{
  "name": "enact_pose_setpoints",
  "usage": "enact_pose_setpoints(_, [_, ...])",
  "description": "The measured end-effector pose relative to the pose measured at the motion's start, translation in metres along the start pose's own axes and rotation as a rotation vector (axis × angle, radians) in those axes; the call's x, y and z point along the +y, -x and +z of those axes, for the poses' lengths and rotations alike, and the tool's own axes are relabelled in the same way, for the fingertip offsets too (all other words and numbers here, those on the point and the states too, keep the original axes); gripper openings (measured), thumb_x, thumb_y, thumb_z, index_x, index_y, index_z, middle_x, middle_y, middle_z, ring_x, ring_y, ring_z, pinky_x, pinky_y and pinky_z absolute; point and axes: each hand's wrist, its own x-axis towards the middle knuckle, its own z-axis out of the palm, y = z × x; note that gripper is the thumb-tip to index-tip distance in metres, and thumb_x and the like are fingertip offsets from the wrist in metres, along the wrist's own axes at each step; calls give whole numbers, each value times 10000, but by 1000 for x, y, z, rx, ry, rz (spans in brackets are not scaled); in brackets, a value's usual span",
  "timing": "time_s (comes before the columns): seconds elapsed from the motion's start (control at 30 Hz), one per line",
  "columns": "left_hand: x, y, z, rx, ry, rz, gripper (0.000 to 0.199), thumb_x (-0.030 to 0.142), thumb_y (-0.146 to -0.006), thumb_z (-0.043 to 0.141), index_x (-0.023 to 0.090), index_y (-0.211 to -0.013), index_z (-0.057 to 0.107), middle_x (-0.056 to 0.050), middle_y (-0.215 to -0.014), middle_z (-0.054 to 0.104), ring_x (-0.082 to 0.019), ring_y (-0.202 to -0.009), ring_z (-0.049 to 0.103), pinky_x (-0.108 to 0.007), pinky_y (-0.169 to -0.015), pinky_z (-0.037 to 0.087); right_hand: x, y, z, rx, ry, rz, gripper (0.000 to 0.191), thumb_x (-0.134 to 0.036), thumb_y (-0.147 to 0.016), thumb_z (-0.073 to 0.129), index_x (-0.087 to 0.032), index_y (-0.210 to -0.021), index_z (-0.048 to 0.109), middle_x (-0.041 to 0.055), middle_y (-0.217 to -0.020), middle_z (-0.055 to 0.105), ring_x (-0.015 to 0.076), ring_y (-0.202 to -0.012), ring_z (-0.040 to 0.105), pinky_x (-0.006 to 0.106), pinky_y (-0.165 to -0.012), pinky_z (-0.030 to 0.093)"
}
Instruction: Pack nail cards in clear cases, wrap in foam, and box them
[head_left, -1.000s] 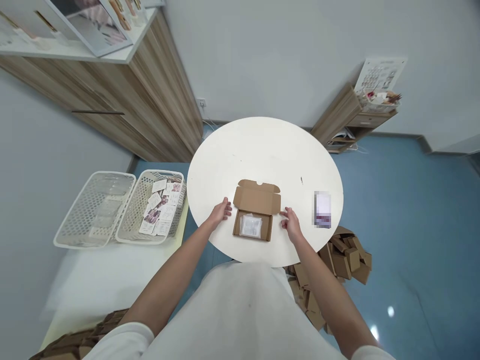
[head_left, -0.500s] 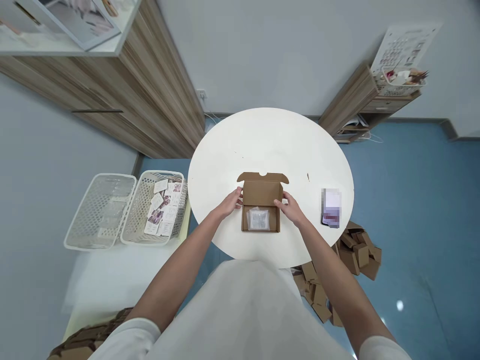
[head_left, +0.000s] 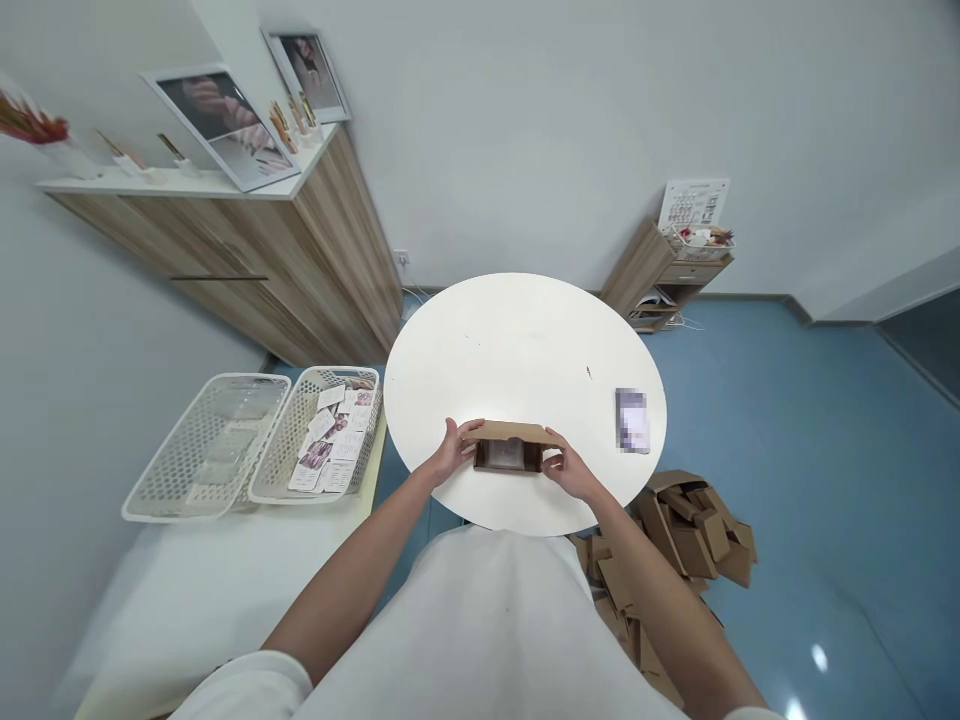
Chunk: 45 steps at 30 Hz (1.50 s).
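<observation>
A small brown cardboard box (head_left: 516, 431) sits near the front of the white round table (head_left: 525, 340), its lid folded partway down over the tray. Under the lid's edge shows a clear plastic packet (head_left: 505, 455); its contents cannot be made out. At the box's left end, my left hand (head_left: 450, 455) grips the lid's corner, thumb raised and fingers at the side. My right hand (head_left: 570, 472) holds the right end, fingers bent around the lid's corner and side flap.
Left of the table, one white basket (head_left: 262, 490) holds printed cards, and another basket (head_left: 139, 500) holds clear packets. A blurred-out flat object (head_left: 632, 420) lies on the table's right. Several cardboard boxes (head_left: 694, 535) are heaped on the floor at right. A wooden cabinet (head_left: 337, 260) stands behind left.
The box lid, upright before, has been swung forward and down over the tray, both hands moving with it. The view has shifted, showing more of the wall and cabinet top.
</observation>
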Motion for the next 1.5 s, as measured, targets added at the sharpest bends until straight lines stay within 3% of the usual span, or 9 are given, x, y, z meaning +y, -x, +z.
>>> enact_pose_setpoints(0.1, [-4, 12, -4, 20, -94, -7, 883, 710, -697, -106, 261, -1236, 431, -64, -1366, 350, -246, -1188, 399, -391, -917, 359, 11, 17, 10, 57, -52, 30, 791, -259, -677, 587, -311, -1345, 167, 78, -1203, 452, 162, -854, 575, 384, -803, 445])
enact_pose_setpoints(0.27, [2, 21, 1, 122, -560, 3, 721, 631, -802, 20, 236, -1222, 452, -77, -1320, 420, -232, -1178, 419, -369, -909, 368, 18, 32, 18, 208, -22, 23, 716, -400, -697, 579, -302, -1323, 244, 85, -1292, 391, 238, -1109, 471, 399, -849, 437])
enact_pose_setpoints(0.47, [0, 29, 32, 216, -1013, 225, 567, 603, -794, 291, 243, -1183, 493, -78, -1360, 343, -253, -1255, 287, -446, -1027, 193, 19, 41, 31, 319, 475, -108, 633, -475, -698, 556, -285, -1271, 365, 70, -1376, 255, 259, -1267, 253, 420, -991, 304])
enact_pose_setpoints(0.63, [-19, 37, 47, 228, -1350, 123, 533, 608, -791, 272, 266, -1064, 575, -69, -1399, 281, -311, -1302, 154, -545, -1012, 81, 27, 43, 55, 213, 814, 43, 603, -431, -692, 574, -250, -1244, 414, 99, -1417, 179, 308, -1295, 165, 441, -986, 257])
enact_pose_setpoints(0.77, [-29, 39, 42, 191, -1377, -21, 561, 620, -784, 253, 279, -1123, 541, -62, -1433, 213, -316, -1317, 95, -541, -1004, 100, 35, 43, 60, 127, 896, 187, 581, -422, -691, 570, -237, -1224, 433, 103, -1430, 162, 314, -1304, 143, 437, -982, 238])
enact_pose_setpoints(0.93, [-31, 41, 33, 241, -1334, -5, 589, 608, -783, 273, 268, -1239, 424, -70, -1457, 123, -296, -1327, 42, -508, -1017, 85, 38, 44, 50, 187, 863, 161, 522, -350, -720, 535, -239, -1219, 427, 95, -1409, 233, 274, -1291, 211, 419, -991, 230])
enact_pose_setpoints(1.03, [-31, 42, 30, 261, -1244, -42, 618, 583, -782, 299, 247, -1301, 325, -107, -1431, 209, -298, -1321, 96, -524, -1007, 87, 35, 41, 44, 243, 732, 111, 564, -381, -714, 535, -247, -1242, 390, 94, -1382, 297, 270, -1268, 268, 428, -979, 252])
enact_pose_setpoints(1.27, [-41, 42, 35, 93, -1162, -44, 821, 484, -614, 580, 254, -1325, 239, -113, -1356, 360, -334, -1290, 186, -535, -1005, 85, 32, 33, 49, 212, 578, 102, 818, -476, -596, 634, -269, -1299, 270, 86, -1286, 432, 302, -1238, 306, 497, -974, 208])
enact_pose_setpoints(1.5, [-40, 43, 24, 107, -1000, 104, 885, 343, -547, 686, 216, -1317, 267, -129, -1227, 464, -308, -1109, 439, -446, -919, 321, 24, 37, 48, 193, 462, 44, 763, -419, -601, 647, -274, -1270, 310, 76, -1197, 492, 268, -1160, 406, 469, -952, 245])
